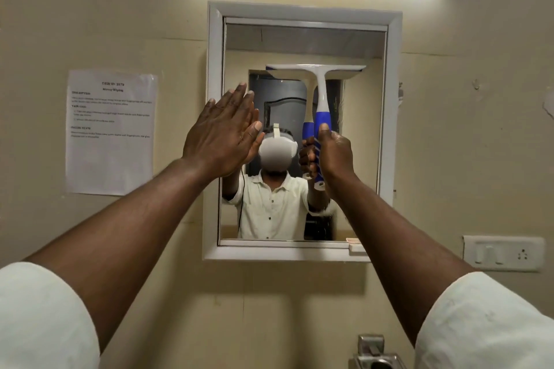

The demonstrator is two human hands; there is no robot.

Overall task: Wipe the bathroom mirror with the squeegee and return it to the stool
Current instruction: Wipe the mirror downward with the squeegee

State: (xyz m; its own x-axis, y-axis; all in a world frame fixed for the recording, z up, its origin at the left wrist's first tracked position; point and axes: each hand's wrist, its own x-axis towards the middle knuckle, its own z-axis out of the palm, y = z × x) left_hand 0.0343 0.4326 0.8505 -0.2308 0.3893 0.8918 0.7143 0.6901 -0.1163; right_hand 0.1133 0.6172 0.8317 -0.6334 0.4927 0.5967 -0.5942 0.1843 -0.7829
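Gripped low on the blue part of the handle: right hand (pixel 332 153) wrapped round the squeegee (pixel 320 105), fingers curled, thumb pressed up along the back of the grip. Left hand (pixel 221 135) flat and straight-fingered, holding nothing, palm toward the left side of the bathroom mirror (pixel 353 135); whether actually touching the glass or frame, hard to tell.

Handle upright, white T-shaped blade well above the fist, level, lying against the upper middle of the glass by the look of its reflection meeting it. Stool not in view.

Judged as mid-wipe, near the top of a downward stroke. To do it well: keep the blade edge flush along its full width, tilt the handle slightly off the glass so the rubber trails, press evenly, pull straight down to the lower frame (pixel 284 252) in one pass. Then overlap the next stroke toward the uncovered sides. Long lever between fist and blade, so watch for the head rocking or one end lifting; steady wrist advised. Keep the flat left palm off cleaned glass to avoid fresh prints.
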